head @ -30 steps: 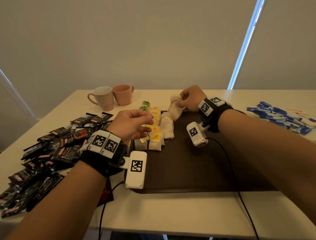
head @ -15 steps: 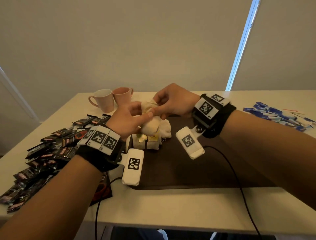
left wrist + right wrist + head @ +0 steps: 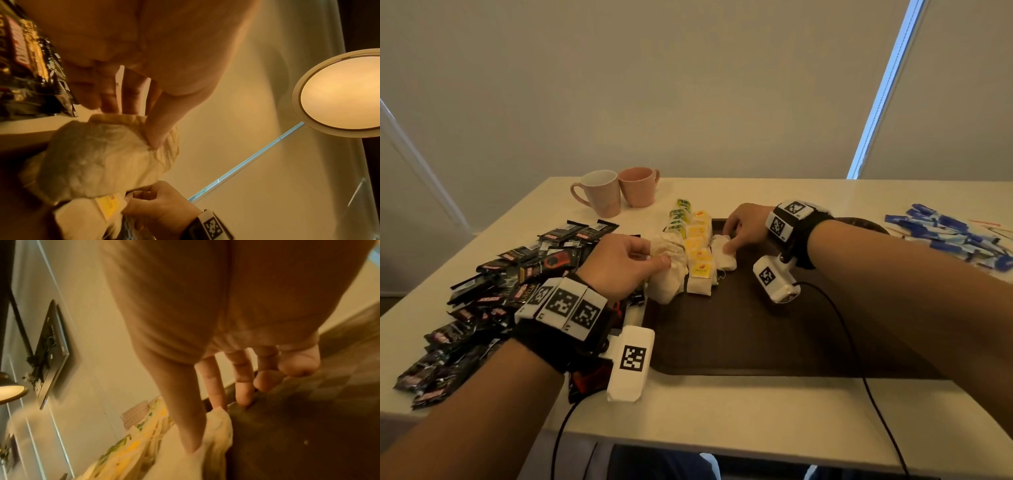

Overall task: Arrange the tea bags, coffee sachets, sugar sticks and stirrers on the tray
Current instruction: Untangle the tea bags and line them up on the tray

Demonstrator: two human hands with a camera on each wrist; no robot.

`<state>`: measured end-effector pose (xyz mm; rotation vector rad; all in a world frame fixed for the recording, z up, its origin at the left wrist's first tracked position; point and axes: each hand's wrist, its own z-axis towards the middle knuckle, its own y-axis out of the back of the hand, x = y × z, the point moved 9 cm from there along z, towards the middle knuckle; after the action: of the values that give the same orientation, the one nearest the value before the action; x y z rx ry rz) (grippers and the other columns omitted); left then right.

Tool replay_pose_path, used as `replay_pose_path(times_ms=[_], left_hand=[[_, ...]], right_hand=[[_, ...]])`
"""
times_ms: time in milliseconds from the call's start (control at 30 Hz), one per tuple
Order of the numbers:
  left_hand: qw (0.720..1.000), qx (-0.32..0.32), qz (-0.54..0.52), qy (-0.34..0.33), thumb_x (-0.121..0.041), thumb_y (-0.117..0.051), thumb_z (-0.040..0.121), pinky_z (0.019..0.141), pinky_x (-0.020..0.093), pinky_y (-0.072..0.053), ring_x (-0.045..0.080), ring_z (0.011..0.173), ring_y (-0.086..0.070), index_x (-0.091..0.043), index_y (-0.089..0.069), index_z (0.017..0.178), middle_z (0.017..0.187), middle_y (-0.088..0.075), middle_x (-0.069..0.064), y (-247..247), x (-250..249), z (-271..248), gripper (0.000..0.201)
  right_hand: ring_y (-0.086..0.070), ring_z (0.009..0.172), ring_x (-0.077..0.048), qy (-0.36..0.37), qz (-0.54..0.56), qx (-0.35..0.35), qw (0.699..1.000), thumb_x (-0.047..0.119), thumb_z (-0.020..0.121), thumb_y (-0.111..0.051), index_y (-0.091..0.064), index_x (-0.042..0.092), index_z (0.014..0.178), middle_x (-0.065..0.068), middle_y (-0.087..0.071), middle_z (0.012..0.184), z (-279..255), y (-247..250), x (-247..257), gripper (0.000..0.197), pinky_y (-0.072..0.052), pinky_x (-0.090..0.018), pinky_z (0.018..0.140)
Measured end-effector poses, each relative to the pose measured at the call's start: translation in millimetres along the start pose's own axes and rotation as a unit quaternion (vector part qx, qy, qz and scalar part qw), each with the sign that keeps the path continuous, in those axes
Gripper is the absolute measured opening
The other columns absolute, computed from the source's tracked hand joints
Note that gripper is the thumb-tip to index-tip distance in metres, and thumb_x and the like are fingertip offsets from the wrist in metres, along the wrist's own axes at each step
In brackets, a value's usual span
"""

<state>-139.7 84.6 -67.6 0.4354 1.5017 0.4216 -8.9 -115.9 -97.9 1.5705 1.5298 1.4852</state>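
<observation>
At the tray's (image 3: 739,346) near-left corner, the left hand (image 3: 619,263) pinches a crumpled tea bag (image 3: 669,270). Farther, the right hand (image 3: 748,226) pinches another tea bag (image 3: 724,255) just right of the near-to-far row of tea bags (image 3: 700,250) between them.

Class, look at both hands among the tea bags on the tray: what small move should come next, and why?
Probably the left hand should set its crumpled tea bag flat at the tray's left edge beside the yellow-tagged row. It is pinched and bunched, not lined up, while the right hand holds another bag on the row's other side.
</observation>
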Motion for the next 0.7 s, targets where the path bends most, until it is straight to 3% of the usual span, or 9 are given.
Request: replay_pose_path(times_ms=[133, 267, 367, 433, 533, 600, 700], left_hand=[[0.999, 0.018, 0.039, -0.001, -0.025, -0.072, 0.088, 0.072, 0.012, -0.047, 0.002, 0.089, -0.066, -0.019, -0.075, 0.1, 0.094, -0.073, -0.008, -1.0, 1.1, -3.1, 0.014], [0.996, 0.057, 0.075, -0.001, -0.026, -0.071, 0.088, 0.069, 0.018, -0.047, -0.007, 0.07, -0.064, -0.026, -0.073, 0.092, 0.09, -0.073, -0.011, -8.8, 1.4, -4.2, 0.004], [0.989, 0.092, 0.11, 0.021, -0.028, -0.071, 0.089, 0.066, 0.024, -0.054, 0.004, 0.068, -0.067, -0.024, -0.073, 0.096, 0.089, -0.073, -0.006, -17.8, 4.1, -4.6, 0.009], [0.987, 0.099, 0.12, 0.028, -0.027, -0.071, 0.088, 0.061, 0.021, -0.052, 0.005, 0.066, -0.065, -0.024, -0.072, 0.098, 0.087, -0.072, -0.008, -20.2, 4.5, -4.0, 0.01], [0.984, 0.113, 0.13, 0.047, -0.027, -0.072, 0.088, 0.063, 0.022, -0.052, 0.006, 0.068, -0.064, -0.025, -0.071, 0.101, 0.087, -0.071, -0.008, -23.3, 7.4, -2.9, 0.013], [0.979, 0.123, 0.148, 0.059, -0.029, -0.073, 0.087, 0.07, 0.027, -0.056, 0.011, 0.07, -0.064, -0.025, -0.071, 0.1, 0.09, -0.073, -0.003, -24.5, 9.8, -1.8, 0.013], [0.975, 0.125, 0.166, 0.075, -0.032, -0.076, 0.085, 0.075, 0.034, -0.058, 0.013, 0.067, -0.064, -0.025, -0.072, 0.093, 0.089, -0.075, 0.003, -24.9, 15.2, -0.1, 0.011]], right_hand=[[-0.062, 0.101, -0.021, -0.015, 0.035, -0.01, 0.999, 0.03, 0.079, -0.082, -0.071, 0.01, 0.113, -0.005, -0.07, 0.11, 2.3, -3.1, -3.9, 0.041, -0.052, -0.035, 0.092], [-0.062, 0.078, -0.013, -0.016, 0.098, -0.027, 0.995, 0.017, 0.08, -0.081, -0.072, 0.004, 0.107, -0.008, -0.073, 0.097, -4.5, 2.3, -7.2, 0.031, -0.051, -0.025, 0.068], [-0.061, 0.053, -0.007, -0.024, 0.144, -0.061, 0.987, 0.01, 0.079, -0.081, -0.072, 0.001, 0.101, -0.006, -0.072, 0.076, -18.7, 14.8, -15.3, 0.025, -0.049, -0.019, 0.054], [-0.059, 0.045, -0.004, -0.014, 0.153, -0.093, 0.984, 0.009, 0.079, -0.081, -0.071, 0.002, 0.097, -0.004, -0.071, 0.071, -33.5, 27.1, -16.8, 0.022, -0.048, -0.017, 0.049], [-0.065, 0.055, -0.007, 0.016, 0.194, -0.095, 0.976, 0.007, 0.078, -0.081, -0.07, 0.005, 0.095, -0.008, -0.073, 0.078, -61.7, 34.2, -6.4, 0.02, -0.053, -0.017, 0.052], [-0.068, 0.067, -0.015, 0.036, 0.233, -0.048, 0.971, 0.005, 0.078, -0.08, -0.07, 0.003, 0.096, -0.014, -0.074, 0.086, -78.6, 22.2, 10.7, 0.021, -0.056, -0.022, 0.059], [-0.068, 0.072, -0.018, 0.041, 0.227, 0.055, 0.971, 0.006, 0.079, -0.08, -0.07, 0.003, 0.098, -0.013, -0.075, 0.089, -93.8, -15.3, 38.7, 0.022, -0.057, -0.025, 0.065]])
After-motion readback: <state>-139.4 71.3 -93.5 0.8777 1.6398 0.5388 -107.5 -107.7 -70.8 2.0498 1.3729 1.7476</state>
